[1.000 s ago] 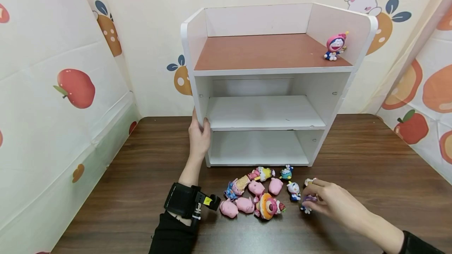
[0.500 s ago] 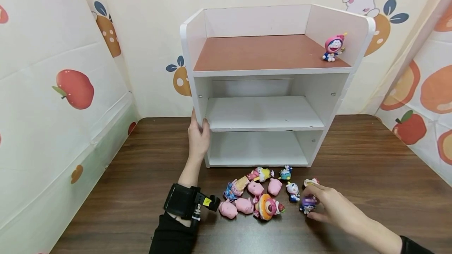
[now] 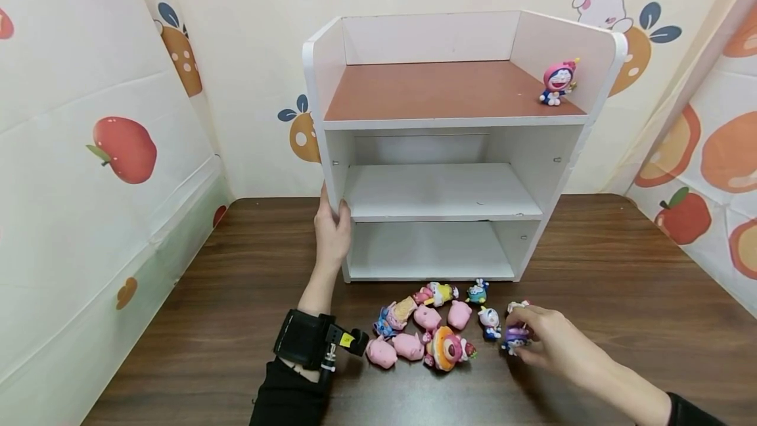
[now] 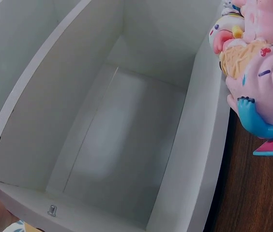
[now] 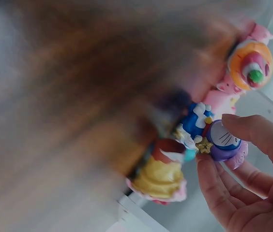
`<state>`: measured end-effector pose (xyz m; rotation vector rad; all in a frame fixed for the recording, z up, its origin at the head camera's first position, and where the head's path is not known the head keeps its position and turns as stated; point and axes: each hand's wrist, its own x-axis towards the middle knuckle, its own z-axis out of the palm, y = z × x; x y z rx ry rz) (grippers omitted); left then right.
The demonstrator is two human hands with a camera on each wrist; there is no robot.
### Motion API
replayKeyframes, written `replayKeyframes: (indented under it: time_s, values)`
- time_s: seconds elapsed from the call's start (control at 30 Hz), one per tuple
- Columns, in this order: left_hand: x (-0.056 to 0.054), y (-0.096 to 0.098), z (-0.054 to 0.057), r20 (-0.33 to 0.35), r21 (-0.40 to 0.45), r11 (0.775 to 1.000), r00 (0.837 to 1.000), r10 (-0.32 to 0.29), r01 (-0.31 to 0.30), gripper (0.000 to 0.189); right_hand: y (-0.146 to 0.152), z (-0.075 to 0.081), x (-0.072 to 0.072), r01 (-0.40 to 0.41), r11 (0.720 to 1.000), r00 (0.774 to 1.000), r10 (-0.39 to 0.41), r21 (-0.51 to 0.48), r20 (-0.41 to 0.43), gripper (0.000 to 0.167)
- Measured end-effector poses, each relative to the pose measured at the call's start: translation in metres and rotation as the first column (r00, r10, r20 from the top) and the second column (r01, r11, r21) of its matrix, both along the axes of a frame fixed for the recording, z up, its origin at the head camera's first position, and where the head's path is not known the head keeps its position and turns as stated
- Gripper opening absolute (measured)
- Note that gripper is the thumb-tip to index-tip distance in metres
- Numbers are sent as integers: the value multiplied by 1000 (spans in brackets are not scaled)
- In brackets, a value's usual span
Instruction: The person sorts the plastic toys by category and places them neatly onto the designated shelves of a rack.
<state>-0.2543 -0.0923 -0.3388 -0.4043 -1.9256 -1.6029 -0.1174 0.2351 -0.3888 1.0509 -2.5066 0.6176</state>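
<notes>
My left hand (image 3: 333, 232) grips the lower left side panel of a white three-level shelf (image 3: 446, 123), thumb at the panel's front edge. My right hand (image 3: 552, 340) pinches a small blue-and-purple figurine (image 3: 516, 337) at the table's right; in the right wrist view this figurine (image 5: 223, 140) has a whiskered face, a purple hood and a gold star, with thumb and fingers on either side. Close beside it is a yellow-skirted figurine (image 5: 160, 174). A white-and-blue figurine (image 3: 489, 323) stands just to the left. On the shelf's top right sits a pink-hooded figurine (image 3: 557, 84).
In front of the shelf lies a cluster of toys: several pink pigs (image 3: 408, 346), a figurine with an orange ring (image 3: 447, 347), a blue-and-pink one (image 3: 393, 317), a yellow one (image 3: 442, 293) and a small teal one (image 3: 477, 291). Printed sheeting (image 3: 118, 229) walls the table.
The right hand's fingers spread a little at the purple figurine half a second ago, then drew in around it. The left hand keeps its hold on the shelf. The view has shifted slightly.
</notes>
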Motion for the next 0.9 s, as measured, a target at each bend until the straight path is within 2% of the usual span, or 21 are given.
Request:
replayKeyframes:
  time_s: [0.13,0.43,0.6,0.9]
  values:
    - [0,0,0,4,-3,1000,1000,7,-7,54,-3,14,-1,22,1000,1000,-22,-10,-15,40]
    - [0,0,1,9,0,1000,1000,10,-10,54,-6,59,-9,51,999,989,-53,-16,-135,42]
    - [0,0,1,10,-1,1000,1000,8,-8,54,-12,93,-12,79,997,979,-74,20,-190,42]
    - [0,-1,2,11,1,1000,1000,2,-2,54,-24,164,-15,158,986,965,-142,58,-221,41]
